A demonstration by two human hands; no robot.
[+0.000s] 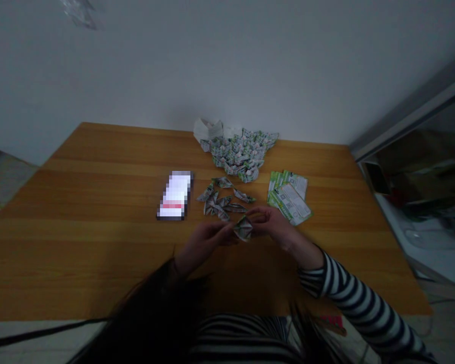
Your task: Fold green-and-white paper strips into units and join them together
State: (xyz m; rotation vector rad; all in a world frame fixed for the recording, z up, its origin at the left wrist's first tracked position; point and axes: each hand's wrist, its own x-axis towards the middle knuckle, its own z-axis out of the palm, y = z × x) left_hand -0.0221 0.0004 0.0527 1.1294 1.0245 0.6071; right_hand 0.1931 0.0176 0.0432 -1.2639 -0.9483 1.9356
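Note:
Both hands meet over the wooden table (pixel 79 202) on one small folded paper piece (pixel 243 227) printed in green and white. My left hand (pixel 205 241) pinches its left side. My right hand (pixel 271 225), in a striped sleeve, grips its right side with curled fingers. Just beyond the hands lie several small folded paper pieces (pixel 223 199) scattered on the table.
A larger heap of folded paper units (pixel 240 149) sits at the table's far edge by the wall. A stack of flat green-and-white leaflets (pixel 290 196) lies to the right. A phone (pixel 175 194) lies left of the pieces. Cluttered shelving stands at the right.

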